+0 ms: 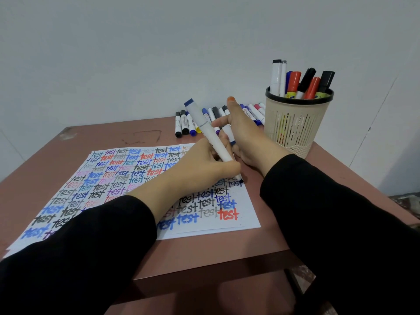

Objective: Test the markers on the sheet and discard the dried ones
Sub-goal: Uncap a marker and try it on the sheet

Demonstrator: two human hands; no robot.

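Left hand point(204, 171): gripping the marker point(210, 133), fingers curled round the lower barrel.

Marker tip: down on the sheet point(248, 214) at its right edge, just right of your left knuckles. A dark blue "test" sits beside the tip.

Long axis: tilted, running from the tip up and away toward the far left, with the blue end topmost.

Right hand point(247, 135): just beyond and right of the left, close to the barrel. The thumb is up and the index finger is straight, pointing left behind the barrel. The other fingers are curled under. A dark blue bit shows by them and may be the cap. I cannot tell whether you hold it.

Row of markers point(185, 125): lying on the table point(204, 251) past both hands, by the wall.

Cup point(295, 126): holds more markers and stands just right of your right hand.

Judgement: a test stroke is in hand. The sheet is nearly full, with bare paper mostly along the edge nearest you. The ink looks strong, so this one is likely a keeper. Your left hand has the marker, while your right is nearer the cup and the row. No discard spot is in view.
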